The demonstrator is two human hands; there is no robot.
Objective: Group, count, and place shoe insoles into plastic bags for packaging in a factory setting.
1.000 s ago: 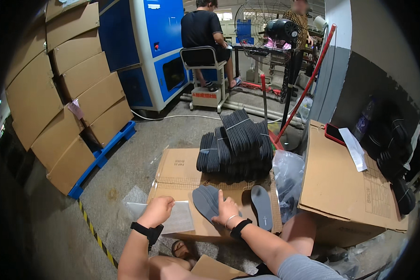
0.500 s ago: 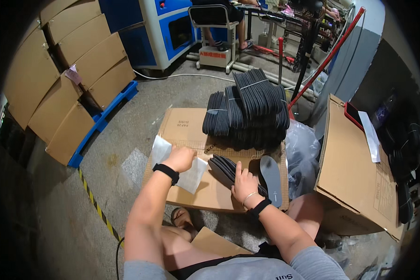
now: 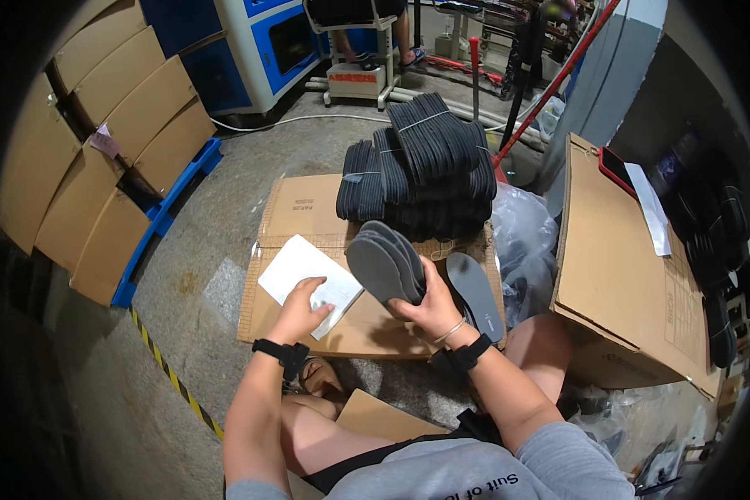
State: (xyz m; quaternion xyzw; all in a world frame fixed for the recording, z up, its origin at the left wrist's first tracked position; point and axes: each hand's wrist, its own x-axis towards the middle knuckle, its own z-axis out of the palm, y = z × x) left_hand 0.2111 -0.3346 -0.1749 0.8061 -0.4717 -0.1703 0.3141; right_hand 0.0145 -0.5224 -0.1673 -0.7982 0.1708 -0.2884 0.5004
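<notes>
My right hand grips a stack of dark grey shoe insoles, fanned a little and lifted over the cardboard box. Thumb and fingers close round the stack's near right side. My left hand has its fingers apart and hovers over or rests on the edge of a white paper pad, which lies on the box; I cannot tell if they touch. A single grey insole lies to the right of my right hand. Behind, tied bundles of insoles are piled high on the box's far side.
Right of the box are a clear plastic bag and another carton carrying a red-edged phone and a white paper strip. Stacked cartons stand on a blue pallet at left. A person sits near the machine.
My right hand has picked up the insole stack from the box. My left hand has let go of the white paper pad, which now lies flat. The whole view has shifted slightly.
</notes>
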